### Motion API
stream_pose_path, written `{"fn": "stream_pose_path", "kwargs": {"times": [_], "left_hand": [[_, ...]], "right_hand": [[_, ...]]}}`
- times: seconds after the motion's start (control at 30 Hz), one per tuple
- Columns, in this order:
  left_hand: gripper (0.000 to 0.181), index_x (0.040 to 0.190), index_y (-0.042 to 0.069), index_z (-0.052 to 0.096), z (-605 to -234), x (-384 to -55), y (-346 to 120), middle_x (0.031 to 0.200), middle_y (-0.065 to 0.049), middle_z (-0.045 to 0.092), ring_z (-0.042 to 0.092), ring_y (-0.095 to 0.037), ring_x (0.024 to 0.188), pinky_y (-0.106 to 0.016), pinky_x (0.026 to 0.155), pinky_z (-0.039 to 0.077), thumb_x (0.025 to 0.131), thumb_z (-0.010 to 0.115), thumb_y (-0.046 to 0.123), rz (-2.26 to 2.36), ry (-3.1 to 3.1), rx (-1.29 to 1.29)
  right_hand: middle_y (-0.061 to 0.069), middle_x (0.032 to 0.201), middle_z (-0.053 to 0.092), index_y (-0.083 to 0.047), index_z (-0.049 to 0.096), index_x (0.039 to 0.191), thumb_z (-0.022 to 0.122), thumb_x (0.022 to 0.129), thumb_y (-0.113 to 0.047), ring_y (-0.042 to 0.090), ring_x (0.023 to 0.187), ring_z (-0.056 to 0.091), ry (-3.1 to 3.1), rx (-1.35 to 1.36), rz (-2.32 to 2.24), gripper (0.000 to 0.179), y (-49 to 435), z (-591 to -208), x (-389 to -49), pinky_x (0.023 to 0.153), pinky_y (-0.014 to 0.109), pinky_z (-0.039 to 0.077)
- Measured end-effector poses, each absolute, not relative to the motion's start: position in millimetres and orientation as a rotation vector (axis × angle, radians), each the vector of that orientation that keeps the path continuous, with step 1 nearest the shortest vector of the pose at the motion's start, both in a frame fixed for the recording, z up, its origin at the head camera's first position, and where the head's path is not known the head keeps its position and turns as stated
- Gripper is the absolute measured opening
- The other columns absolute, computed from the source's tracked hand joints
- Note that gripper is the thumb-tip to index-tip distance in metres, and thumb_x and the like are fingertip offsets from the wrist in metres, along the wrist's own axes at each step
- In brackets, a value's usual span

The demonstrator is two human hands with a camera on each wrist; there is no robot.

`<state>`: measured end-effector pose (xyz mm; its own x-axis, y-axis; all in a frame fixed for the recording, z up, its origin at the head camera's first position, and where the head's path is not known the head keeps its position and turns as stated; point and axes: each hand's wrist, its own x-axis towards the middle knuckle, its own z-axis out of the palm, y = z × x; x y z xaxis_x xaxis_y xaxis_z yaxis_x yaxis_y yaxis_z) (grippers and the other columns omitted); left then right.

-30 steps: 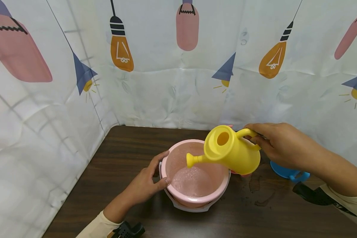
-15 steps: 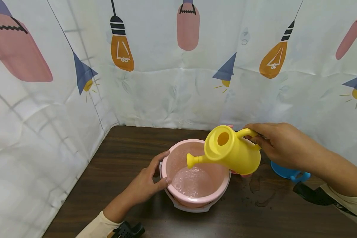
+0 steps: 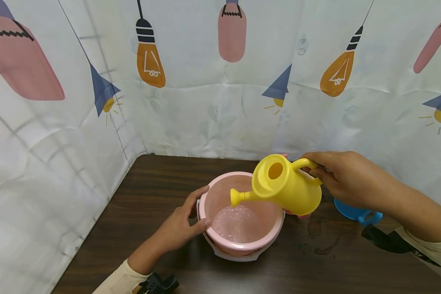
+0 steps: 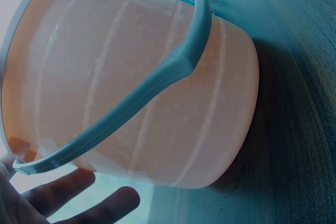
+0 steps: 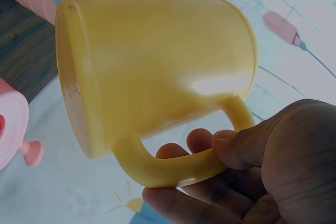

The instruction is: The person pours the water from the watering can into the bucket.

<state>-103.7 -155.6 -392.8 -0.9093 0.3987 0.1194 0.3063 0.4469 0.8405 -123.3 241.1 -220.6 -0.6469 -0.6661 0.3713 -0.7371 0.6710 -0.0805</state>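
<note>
A yellow watering can [image 3: 288, 188] is tilted over a pink bucket [image 3: 239, 247], its spout above the bucket's opening. My right hand [image 3: 353, 177] grips the can's handle, fingers and thumb wrapped round it in the right wrist view. Rippling water [image 3: 239, 224] covers the bucket's bottom. On the bucket's left side, my left hand [image 3: 180, 228] rests with spread fingers, thumb and index finger touching the rim. Two of its fingers [image 4: 113, 205] stretch out nearly straight below the bucket's wall in the left wrist view. The bucket's grey handle [image 4: 157, 85] hangs down along its side.
A blue cup [image 3: 369, 218] with a handle stands under the right forearm. Behind the can is a mostly hidden pink object [image 5: 13, 124] with a small flared spout. Wet patches [image 3: 327, 247] mark the dark wooden table [image 3: 150, 196]. A printed curtain [image 3: 206, 114] hangs behind it.
The water's surface in the bucket keeps changing its ripples. Both hands, the watering can and the bucket stay practically in place.
</note>
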Motion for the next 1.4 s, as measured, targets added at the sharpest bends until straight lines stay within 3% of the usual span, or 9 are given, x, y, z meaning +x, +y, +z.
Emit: {"fn": "stream_pose_path", "kwargs": {"times": [1.4], "left_hand": [[0.078, 0.158, 0.043, 0.025, -393.9, -104.3, -155.4, 0.129, -0.008, 0.066, 0.063, -0.025, 0.117, -0.060, 0.094, 0.047, 0.094, 0.068, 0.031, 1.476, 2.598, 0.654]], "right_hand": [[-0.008, 0.097, 0.068, -0.018, 0.068, 0.119, 0.073, 0.092, 0.002, 0.004, 0.073, 0.054, -2.601, 1.083, 0.328, 0.034, 240.6, -220.4, -123.2, 0.060, 0.025, 0.049]]}}
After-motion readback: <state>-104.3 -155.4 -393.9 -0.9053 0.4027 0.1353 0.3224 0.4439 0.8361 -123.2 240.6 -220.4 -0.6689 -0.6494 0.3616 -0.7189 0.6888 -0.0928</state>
